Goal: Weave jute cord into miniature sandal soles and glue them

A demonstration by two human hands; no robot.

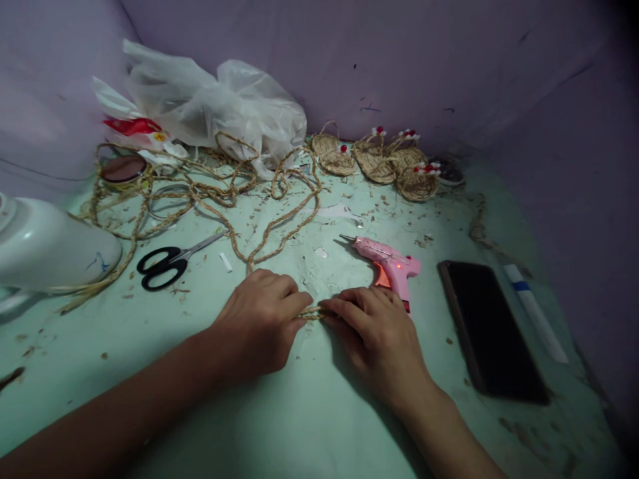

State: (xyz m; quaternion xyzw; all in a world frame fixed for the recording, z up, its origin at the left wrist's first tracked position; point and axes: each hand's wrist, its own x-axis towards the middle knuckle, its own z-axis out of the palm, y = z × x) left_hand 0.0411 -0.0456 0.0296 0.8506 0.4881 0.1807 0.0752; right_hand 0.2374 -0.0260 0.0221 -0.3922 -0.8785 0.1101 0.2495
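Note:
Low over the table, my left hand (262,316) is closed on a braided straw cord (313,313), a short doubled length of which shows between my hands. Fingers of my right hand (372,326) pinch the other end of that length. From behind my left hand the cord runs back in long loose loops toward the plastic bag. Just beyond my right hand lies a pink glue gun (387,256) with an orange trigger and a small lit red light, its nozzle pointing left. Scissors (174,263) with black handles lie to the left, blades partly open.
A white jug (54,246) lies at the left edge. Crumpled clear plastic bags (214,100) and several coiled straw pieces with red and white beads (379,159) sit along the back wall. A dark phone (492,326) and a white stick (536,313) lie right. Straw scraps litter the table.

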